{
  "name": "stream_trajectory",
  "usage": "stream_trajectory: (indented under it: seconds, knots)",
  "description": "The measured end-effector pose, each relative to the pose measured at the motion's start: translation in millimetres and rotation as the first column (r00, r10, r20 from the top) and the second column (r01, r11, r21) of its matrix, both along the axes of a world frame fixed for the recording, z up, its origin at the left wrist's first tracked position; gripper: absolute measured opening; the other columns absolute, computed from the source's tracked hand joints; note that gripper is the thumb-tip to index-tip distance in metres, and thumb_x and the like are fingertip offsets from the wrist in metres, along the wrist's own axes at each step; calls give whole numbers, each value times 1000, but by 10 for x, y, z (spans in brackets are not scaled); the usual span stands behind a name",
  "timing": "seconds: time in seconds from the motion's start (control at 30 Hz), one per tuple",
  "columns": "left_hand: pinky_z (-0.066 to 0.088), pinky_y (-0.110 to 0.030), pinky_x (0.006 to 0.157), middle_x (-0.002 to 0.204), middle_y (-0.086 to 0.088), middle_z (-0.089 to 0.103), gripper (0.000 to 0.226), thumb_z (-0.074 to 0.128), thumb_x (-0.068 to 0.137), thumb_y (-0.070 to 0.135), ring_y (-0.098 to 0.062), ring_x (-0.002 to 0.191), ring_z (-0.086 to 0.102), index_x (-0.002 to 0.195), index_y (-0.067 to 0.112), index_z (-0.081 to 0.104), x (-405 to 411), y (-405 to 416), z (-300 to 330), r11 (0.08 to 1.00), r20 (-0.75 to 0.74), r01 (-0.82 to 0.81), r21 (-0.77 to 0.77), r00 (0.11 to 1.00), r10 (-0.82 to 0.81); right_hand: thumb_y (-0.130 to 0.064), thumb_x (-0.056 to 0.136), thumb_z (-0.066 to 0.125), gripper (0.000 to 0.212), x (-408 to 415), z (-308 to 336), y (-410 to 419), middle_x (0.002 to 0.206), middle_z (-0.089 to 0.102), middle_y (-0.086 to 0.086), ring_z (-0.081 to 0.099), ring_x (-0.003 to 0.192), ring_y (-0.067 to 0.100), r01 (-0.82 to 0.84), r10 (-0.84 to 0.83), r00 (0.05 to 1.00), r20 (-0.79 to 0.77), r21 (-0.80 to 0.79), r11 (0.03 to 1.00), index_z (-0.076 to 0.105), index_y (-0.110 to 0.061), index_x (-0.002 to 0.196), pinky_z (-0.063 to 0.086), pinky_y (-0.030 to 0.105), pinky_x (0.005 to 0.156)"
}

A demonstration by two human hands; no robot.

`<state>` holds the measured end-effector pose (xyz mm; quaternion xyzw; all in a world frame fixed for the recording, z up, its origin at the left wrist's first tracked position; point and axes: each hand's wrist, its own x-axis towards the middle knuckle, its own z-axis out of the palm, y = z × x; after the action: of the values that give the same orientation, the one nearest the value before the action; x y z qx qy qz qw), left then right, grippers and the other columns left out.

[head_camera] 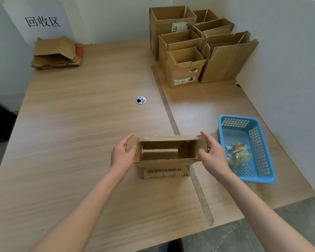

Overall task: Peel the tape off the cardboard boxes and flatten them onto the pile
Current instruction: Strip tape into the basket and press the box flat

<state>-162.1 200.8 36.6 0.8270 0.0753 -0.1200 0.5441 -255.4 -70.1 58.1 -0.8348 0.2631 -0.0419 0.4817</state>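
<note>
The left hand (123,156) pinches the left end flap of the open cardboard box (165,157) at table (80,115) centre (print upside down), the right hand (214,154) pinches its right flap, flattened pile (56,53) at ten o'clock.

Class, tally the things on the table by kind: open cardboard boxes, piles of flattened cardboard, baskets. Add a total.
Open cardboard boxes: 7 (six in the corner, plus the held box gripped by left hand and right hand)
Piles of flattened cardboard: 1
Blue baskets: 1
Total: 9
</note>
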Motion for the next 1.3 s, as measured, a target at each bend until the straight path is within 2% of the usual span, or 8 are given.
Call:
stream_trajectory:
  seconds: [0.23, 0.4, 0.53, 0.67, 0.8, 0.93, 1.03, 1.3]
  knots:
    - [54, -26, 96, 131, 6, 65, 87, 54, 84, -19, -6, 110, 65, 151, 37, 43, 64, 143, 55, 989, 76, 16, -148, 997, -5, 15, 87, 49, 64, 195, 329, -45, 121, 68, -12, 64, 108, 4, -264, 347, 912, 218, -338, 904, 60, -23, 137, 45, 8, 96]
    - [58, -32, 92, 148, 3, 50, 86, 58, 86, -19, -24, 124, 59, 141, 48, 52, -265, 518, -407, 977, -105, 213, 18, 972, -210, 9, 78, 47, 78, -121, -67, 11, 135, 64, -18, 64, 119, 17, -715, 643, 691, -330, -440, 543, 58, -44, 134, 54, 36, 92]
    - [51, -38, 104, 139, 2, 59, 88, 47, 84, -21, -23, 124, 60, 131, 52, 56, -436, 746, -697, 855, -148, 467, 227, 884, -444, 4, 76, 47, 79, -383, -535, 140, 152, 44, -20, 43, 138, 8, -826, 660, 563, -497, -317, 466, 52, -37, 144, 38, 26, 109]
    - [35, -38, 115, 157, 3, 40, 44, 57, 92, -1, -20, 144, 36, 114, 32, 76, -340, 695, -650, 705, -11, 440, 556, 852, -523, -26, 88, 49, 46, -407, -747, 197, 141, 46, -13, 47, 127, 15, -777, 630, 629, -455, -333, 534, 57, -30, 132, 36, 30, 105]
    - [19, -38, 123, 168, 3, 18, 45, 44, 106, 38, -16, 155, 14, 149, 25, 44, -314, 308, -700, 644, 14, 444, 623, 817, -577, -45, 96, 47, 52, -161, -822, 266, 141, 49, -10, 51, 125, 17, -659, 538, 752, -381, -407, 633, 41, -37, 146, 45, 35, 98]
    - [-2, -38, 127, 170, -5, 0, 65, 39, 103, 54, -18, 157, -3, 151, 11, 34, -280, -42, -916, 488, -6, 422, 764, 761, -649, -73, 92, 38, 71, 75, -1098, 396, 169, 0, -1, 2, 155, 23, -653, 461, 756, -464, -497, 571, 21, -45, 155, 8, 47, 124]
    - [3, -40, 127, 170, -9, 7, 74, 41, 100, 58, -22, 157, 3, 152, 5, 29, -227, -150, -1031, 491, 8, 398, 775, 771, -637, -77, 91, 30, 70, 97, -1353, 504, 169, -17, -1, -19, 154, 23, -586, 425, 809, -405, -518, 623, 22, -43, 152, -8, 54, 123]
    - [20, -49, 114, 158, -12, 31, 80, 20, 90, 67, -29, 144, 24, 156, 23, 34, -137, -282, -1157, 389, -13, 333, 859, 774, -633, -71, 92, 38, 70, 58, -1605, 515, 170, 5, 9, 7, 156, 32, -448, 411, 881, -235, -691, 567, 23, -47, 157, 12, 62, 121]
